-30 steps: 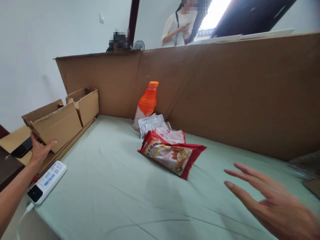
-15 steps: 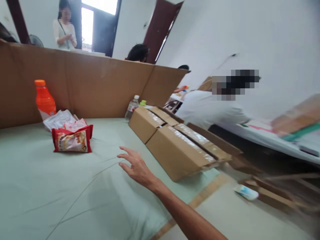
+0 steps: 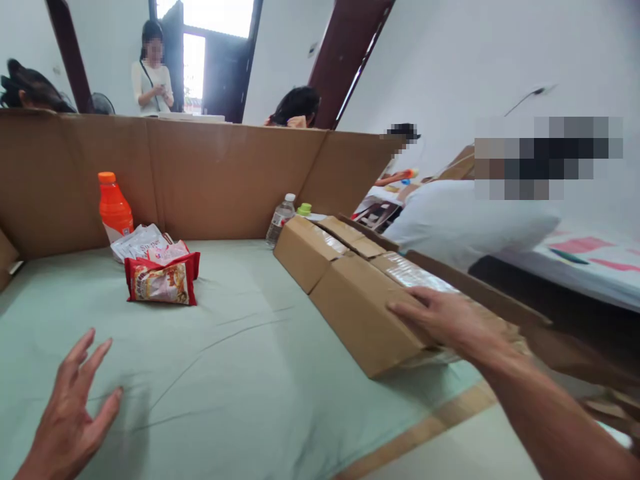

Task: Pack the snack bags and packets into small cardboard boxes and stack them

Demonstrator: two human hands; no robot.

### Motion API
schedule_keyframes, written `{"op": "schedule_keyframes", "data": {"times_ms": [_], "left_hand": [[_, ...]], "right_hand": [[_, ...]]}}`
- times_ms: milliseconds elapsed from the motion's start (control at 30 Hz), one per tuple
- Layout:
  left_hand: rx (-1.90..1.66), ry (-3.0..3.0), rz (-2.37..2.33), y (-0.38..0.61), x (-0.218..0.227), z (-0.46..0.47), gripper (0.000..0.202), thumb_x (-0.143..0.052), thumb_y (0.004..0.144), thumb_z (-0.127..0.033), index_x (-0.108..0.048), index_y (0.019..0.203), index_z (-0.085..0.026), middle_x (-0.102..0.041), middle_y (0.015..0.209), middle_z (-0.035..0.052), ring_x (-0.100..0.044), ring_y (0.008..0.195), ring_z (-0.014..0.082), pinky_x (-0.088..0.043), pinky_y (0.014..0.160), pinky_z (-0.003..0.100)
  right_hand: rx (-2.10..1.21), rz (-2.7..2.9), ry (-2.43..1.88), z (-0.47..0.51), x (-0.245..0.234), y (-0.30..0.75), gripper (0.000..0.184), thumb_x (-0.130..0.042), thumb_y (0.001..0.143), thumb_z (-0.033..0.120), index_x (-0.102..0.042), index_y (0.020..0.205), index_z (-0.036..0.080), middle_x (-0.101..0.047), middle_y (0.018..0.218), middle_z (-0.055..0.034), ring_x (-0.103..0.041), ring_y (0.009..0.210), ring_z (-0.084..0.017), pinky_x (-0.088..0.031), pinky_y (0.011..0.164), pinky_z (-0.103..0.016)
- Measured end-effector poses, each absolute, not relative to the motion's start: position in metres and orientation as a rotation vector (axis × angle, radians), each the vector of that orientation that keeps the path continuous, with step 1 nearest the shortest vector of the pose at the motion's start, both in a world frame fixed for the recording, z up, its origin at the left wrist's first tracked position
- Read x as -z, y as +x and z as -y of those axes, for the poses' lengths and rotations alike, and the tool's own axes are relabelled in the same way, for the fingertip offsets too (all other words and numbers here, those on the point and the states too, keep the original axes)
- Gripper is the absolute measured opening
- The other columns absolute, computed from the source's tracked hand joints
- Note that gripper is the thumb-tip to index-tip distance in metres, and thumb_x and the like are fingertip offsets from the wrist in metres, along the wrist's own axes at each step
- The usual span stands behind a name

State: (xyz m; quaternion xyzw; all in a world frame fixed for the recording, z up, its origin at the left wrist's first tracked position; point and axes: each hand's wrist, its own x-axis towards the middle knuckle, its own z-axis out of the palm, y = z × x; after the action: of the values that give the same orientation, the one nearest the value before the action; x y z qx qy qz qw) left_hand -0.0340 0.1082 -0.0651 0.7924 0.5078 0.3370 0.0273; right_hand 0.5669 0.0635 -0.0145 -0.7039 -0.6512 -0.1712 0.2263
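My right hand (image 3: 440,317) lies flat on top of the nearer of two taped cardboard boxes (image 3: 360,303) at the right edge of the green-covered table (image 3: 240,360). Its fingers are stretched out over the lid. My left hand (image 3: 75,407) hovers just above the cloth at the lower left, fingers spread, holding nothing. A red snack bag (image 3: 161,281) lies at the back left, with white packets (image 3: 137,241) behind it and an orange bottle (image 3: 114,208) against the cardboard wall (image 3: 215,177).
A second box (image 3: 307,248) sits behind the first, next to a clear water bottle (image 3: 280,219). A person in white (image 3: 465,220) leans over the neighbouring table on the right. Another person stands by the doorway (image 3: 151,79), and heads show behind the wall.
The view has swung right, from the left boxes to the right ones. My right hand moved from above the cloth onto the nearer box. My left hand let go of the left box and now hovers low.
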Motion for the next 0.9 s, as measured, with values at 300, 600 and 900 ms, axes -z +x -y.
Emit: {"op": "schedule_keyframes", "data": {"times_ms": [300, 600, 900], "left_hand": [[-0.955, 2.585, -1.177, -0.008, 0.065, -0.096, 0.082, -0.061, 0.095, -0.044, -0.017, 0.163, -0.032, -0.036, 0.162, 0.0188, -0.048, 0.141, 0.0459, -0.053, 0.102, 0.068], [-0.676, 2.033, -0.826, -0.023, 0.078, -0.079, 0.129, -0.077, 0.075, -0.071, 0.013, 0.162, -0.040, -0.012, 0.172, 0.0173, -0.027, 0.151, 0.0528, -0.030, 0.112, 0.078], [-0.713, 2.124, -0.764, -0.030, 0.093, -0.065, 0.132, -0.087, 0.071, -0.053, 0.008, 0.162, -0.046, -0.014, 0.173, 0.0026, -0.025, 0.153, 0.0504, -0.030, 0.121, 0.070]], "right_hand": [[-0.041, 2.101, -1.691, -0.039, -0.029, 0.406, 0.024, -0.052, 0.094, 0.030, -0.074, 0.095, 0.020, -0.077, 0.085, -0.0068, -0.071, 0.070, -0.019, -0.053, 0.066, -0.028], [-0.936, 2.456, -1.051, -0.015, -0.058, 0.323, 0.061, -0.022, 0.108, 0.057, -0.074, 0.111, 0.024, -0.079, 0.100, -0.0075, -0.075, 0.097, -0.018, -0.058, 0.088, -0.027], [-0.264, 2.812, -1.344, -0.035, -0.019, 0.294, 0.043, -0.073, 0.086, 0.029, -0.068, 0.126, 0.013, -0.074, 0.117, -0.0184, -0.072, 0.102, -0.033, -0.062, 0.086, -0.046]]}}
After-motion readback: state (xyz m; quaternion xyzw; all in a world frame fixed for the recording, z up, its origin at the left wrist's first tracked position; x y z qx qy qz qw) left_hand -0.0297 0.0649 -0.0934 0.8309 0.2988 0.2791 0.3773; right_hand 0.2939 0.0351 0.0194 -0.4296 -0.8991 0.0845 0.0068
